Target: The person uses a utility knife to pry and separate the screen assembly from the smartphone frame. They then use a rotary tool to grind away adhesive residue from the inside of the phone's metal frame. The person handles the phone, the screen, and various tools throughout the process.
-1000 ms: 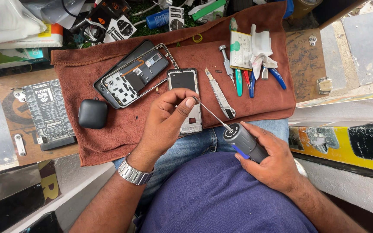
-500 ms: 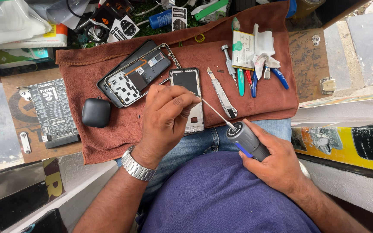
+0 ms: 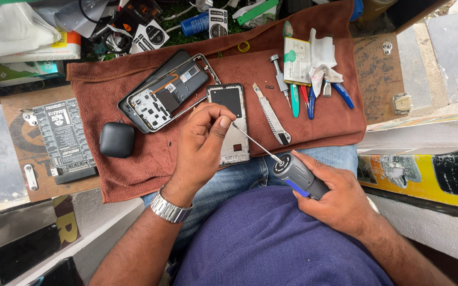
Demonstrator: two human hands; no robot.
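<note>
Two hands are seen over a brown cloth (image 3: 133, 175) spread on the worktop (image 3: 17, 114). A grey screwdriver (image 3: 299, 176) is gripped in the right hand (image 3: 340, 198), fingers closed round its thick handle, and its thin shaft is slanted up and left. The tip of that shaft is pinched between thumb and forefinger of the left hand (image 3: 200, 145), just above a phone frame (image 3: 230, 106) laid flat on the cloth. A steel watch (image 3: 169, 208) is worn on the left wrist. An opened phone (image 3: 165, 92) with its board exposed is set left of the frame, tilted, and a dark case (image 3: 116, 139) lies near it. Right of the frame a utility knife (image 3: 272, 114) is laid — beyond it, blue pliers (image 3: 341, 94) and other small tools.
</note>
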